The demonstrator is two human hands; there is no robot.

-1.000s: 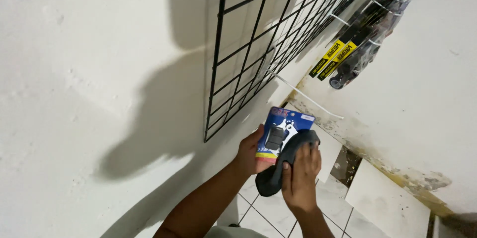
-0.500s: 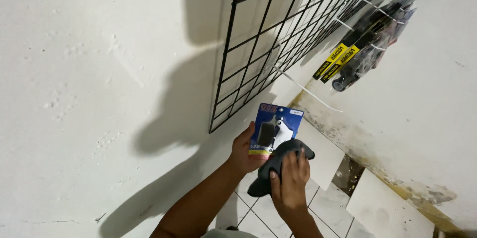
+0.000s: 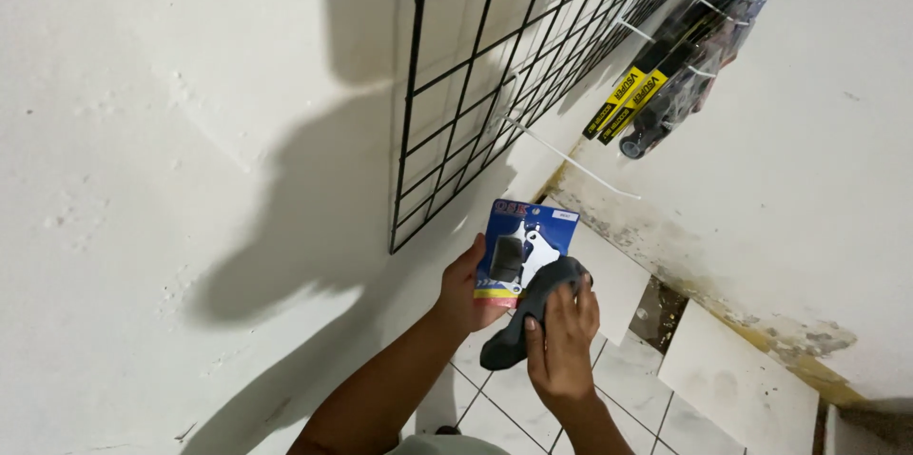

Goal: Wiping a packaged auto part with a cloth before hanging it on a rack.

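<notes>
Holding a blue blister-card package [image 3: 525,251] upright in front of a white wall, the left hand [image 3: 463,286] grips the card by its left edge, fingers curled closed around it, thumb on the front face. The card carries dark moulded parts under clear plastic. The right hand [image 3: 561,341] has its fingers closed on a dark grey cloth [image 3: 533,312], which is pressed against the lower right area of the package face; cloth and package are touching.

Status, judged from this view: wiping of the package appears to be in progress, with the cloth on the lower portion and the upper part of the card uncovered. Whether the face is already clean cannot be determined. The package is in hand and hangs on no hook.

Above and to the right, a black wire grid panel [image 3: 495,65] is mounted on the wall, with white hooks [image 3: 571,162] projecting from it. Yellow-and-black packaged items [image 3: 656,84] hang further along, well apart from the hands
</notes>
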